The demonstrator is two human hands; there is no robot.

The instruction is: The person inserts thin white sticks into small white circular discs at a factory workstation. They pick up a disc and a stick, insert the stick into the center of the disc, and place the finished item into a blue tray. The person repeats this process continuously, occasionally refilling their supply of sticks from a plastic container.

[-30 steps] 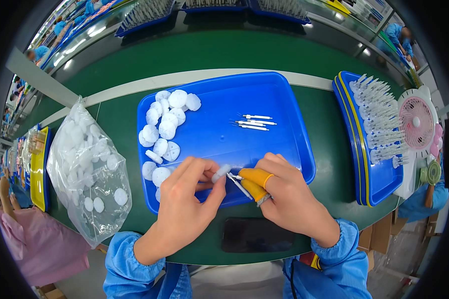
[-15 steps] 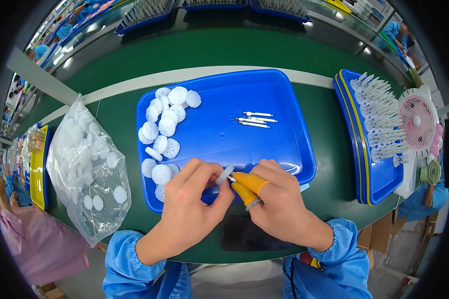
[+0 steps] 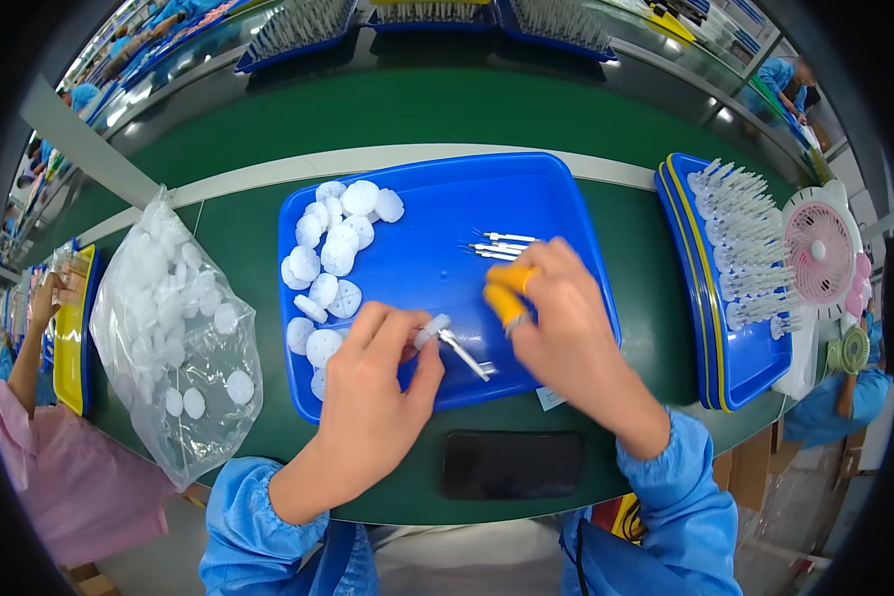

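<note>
Your green counter (image 3: 387,489) carries a large blue plastic tray (image 3: 437,219) mid-front, a stack of blue and yellow plastic trays (image 3: 755,372) near its right edge and a clear plastic bag of white discs (image 3: 174,338) toward its left. Your left hand (image 3: 377,392) pinches a round white plastic disc (image 3: 432,330) above the blue tray's front part, a slim white rod (image 3: 464,356) jutting from it; your right hand (image 3: 566,323) is blurred near the blue tray's right edge, so I cannot tell whether it grips anything. A flat black phone (image 3: 513,464) lies by the counter's front edge. Seemingly, many disc-and-rod pairs (image 3: 750,238) are done on the stack, while loose white discs (image 3: 323,348) along the blue tray's left edge and a few loose white rods (image 3: 502,247) are unpaired. A pale label (image 3: 550,398) at the blue tray's front edge is too small to read.
</note>
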